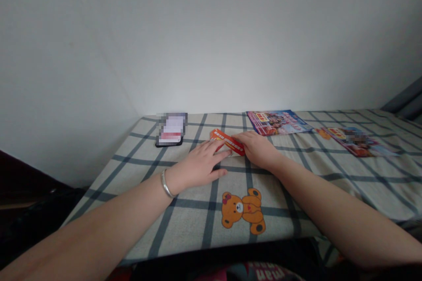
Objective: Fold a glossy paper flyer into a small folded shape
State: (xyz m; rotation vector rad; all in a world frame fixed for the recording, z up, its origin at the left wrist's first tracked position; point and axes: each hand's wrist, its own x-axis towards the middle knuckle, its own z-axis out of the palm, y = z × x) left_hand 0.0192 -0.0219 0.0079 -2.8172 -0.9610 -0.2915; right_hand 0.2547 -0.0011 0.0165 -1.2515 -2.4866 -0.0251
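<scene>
A small red folded leaflet (227,139) with white and yellow print lies on the checked cloth in the middle of the table. My left hand (206,161), with a silver bangle at the wrist, is stretched over its near left side, fingers apart and fingertips touching the paper. At the leaflet's right end, my right hand (255,148) rests low with its fingers closed together over the edge. Part of the leaflet is hidden under both hands.
A phone (171,129) with a lit, blurred screen lies at the back left. One colourful flyer (278,122) lies by the wall, another flyer (359,142) at the right. The checked tablecloth (184,224) carries a printed bear (243,211) near the front edge. A white wall (211,44) stands behind.
</scene>
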